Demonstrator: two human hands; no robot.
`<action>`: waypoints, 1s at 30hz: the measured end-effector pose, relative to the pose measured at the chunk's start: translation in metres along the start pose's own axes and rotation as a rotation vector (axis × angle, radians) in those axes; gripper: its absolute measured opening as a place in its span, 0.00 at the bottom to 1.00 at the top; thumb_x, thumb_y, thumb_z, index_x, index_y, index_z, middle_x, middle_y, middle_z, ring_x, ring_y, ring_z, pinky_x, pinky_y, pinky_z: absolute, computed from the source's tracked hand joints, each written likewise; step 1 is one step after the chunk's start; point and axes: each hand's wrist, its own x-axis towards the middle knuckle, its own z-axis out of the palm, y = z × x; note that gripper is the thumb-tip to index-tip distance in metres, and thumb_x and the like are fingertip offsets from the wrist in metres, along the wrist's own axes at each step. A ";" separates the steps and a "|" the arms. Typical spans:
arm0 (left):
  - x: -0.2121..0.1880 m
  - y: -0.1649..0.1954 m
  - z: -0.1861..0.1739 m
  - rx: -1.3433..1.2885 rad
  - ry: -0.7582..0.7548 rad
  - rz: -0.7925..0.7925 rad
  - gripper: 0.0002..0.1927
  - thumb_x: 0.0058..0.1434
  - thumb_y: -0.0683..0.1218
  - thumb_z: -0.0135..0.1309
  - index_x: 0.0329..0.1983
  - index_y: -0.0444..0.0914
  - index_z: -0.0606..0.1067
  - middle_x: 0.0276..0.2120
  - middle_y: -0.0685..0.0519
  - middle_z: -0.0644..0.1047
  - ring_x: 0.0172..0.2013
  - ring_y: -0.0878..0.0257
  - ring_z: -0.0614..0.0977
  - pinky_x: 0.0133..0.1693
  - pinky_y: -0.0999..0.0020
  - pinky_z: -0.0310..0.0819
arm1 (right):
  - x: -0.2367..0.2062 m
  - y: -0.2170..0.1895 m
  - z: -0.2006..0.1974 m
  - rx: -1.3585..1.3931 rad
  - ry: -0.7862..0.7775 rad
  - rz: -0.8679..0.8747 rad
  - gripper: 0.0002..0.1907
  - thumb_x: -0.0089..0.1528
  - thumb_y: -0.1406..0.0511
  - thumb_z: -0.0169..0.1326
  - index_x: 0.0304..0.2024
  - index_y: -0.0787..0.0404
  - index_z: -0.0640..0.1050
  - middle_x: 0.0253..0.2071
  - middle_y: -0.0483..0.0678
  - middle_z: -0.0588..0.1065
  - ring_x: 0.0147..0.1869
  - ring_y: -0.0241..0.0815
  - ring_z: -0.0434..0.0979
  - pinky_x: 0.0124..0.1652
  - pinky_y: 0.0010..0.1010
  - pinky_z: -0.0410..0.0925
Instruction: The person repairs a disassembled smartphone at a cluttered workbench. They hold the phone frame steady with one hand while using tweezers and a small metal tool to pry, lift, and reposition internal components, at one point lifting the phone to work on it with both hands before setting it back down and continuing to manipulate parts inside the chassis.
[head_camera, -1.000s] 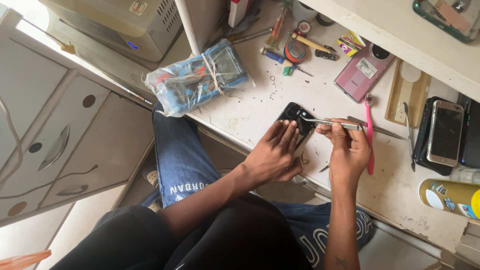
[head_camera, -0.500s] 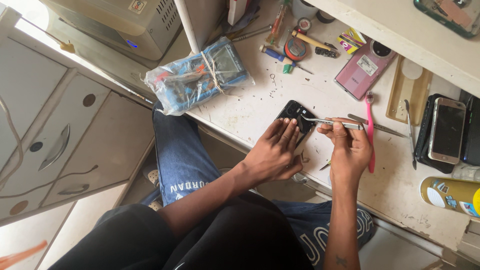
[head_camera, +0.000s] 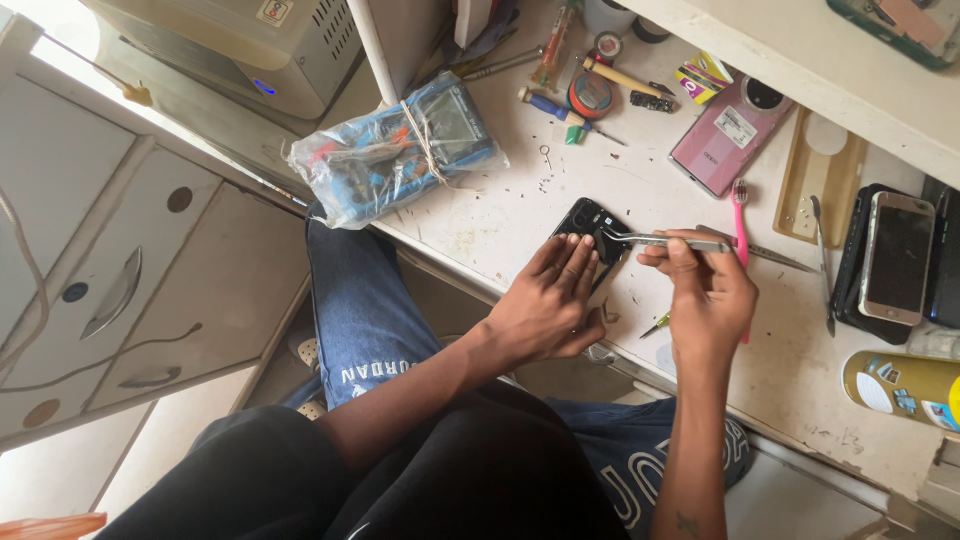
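Two hands work on a small black phone (head_camera: 590, 222) that lies on the white worktop (head_camera: 500, 215), close to its front edge. The left hand (head_camera: 548, 305) lies flat on the phone with its fingers stretched out and pressed down, holding the phone in place. The right hand (head_camera: 705, 290) is at three o'clock from the left hand, and its fingers are pinched shut around thin metal tweezers (head_camera: 665, 241). The tweezer tips reach toward nine o'clock and touch the top part of the black phone. A pink toothbrush (head_camera: 741, 225) lies just behind the right hand. A pink phone (head_camera: 728, 135) lies face down at one o'clock from the black phone, well apart from it. A clear bag (head_camera: 400, 150) full of blue things, tied with string, sits at ten o'clock. A phone with a dark screen (head_camera: 897, 255) rests far off at three o'clock. Small screwdrivers (head_camera: 555, 105) and a round reel lie at twelve o'clock, near the back of the worktop. A yellow can (head_camera: 900, 385) lies on its side at four o'clock.
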 end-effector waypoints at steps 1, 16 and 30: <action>0.000 -0.001 0.000 -0.001 0.000 0.000 0.39 0.62 0.59 0.47 0.59 0.18 0.71 0.60 0.24 0.71 0.63 0.40 0.75 0.70 0.53 0.58 | 0.000 -0.002 0.000 0.010 0.003 -0.010 0.05 0.73 0.72 0.53 0.49 0.71 0.76 0.43 0.52 0.79 0.43 0.41 0.83 0.48 0.30 0.78; 0.001 0.000 -0.001 -0.017 0.016 -0.001 0.39 0.60 0.58 0.49 0.59 0.18 0.71 0.60 0.24 0.71 0.62 0.40 0.76 0.70 0.54 0.58 | 0.001 -0.013 0.004 -0.157 0.011 -0.062 0.06 0.73 0.71 0.53 0.49 0.71 0.77 0.39 0.53 0.80 0.41 0.40 0.84 0.43 0.26 0.74; 0.000 0.001 0.002 -0.037 0.057 -0.021 0.37 0.58 0.57 0.50 0.57 0.18 0.72 0.59 0.24 0.72 0.62 0.39 0.76 0.70 0.53 0.58 | 0.022 -0.023 0.030 -0.059 -0.107 -0.170 0.04 0.73 0.76 0.50 0.48 0.73 0.76 0.43 0.54 0.80 0.45 0.40 0.84 0.48 0.29 0.78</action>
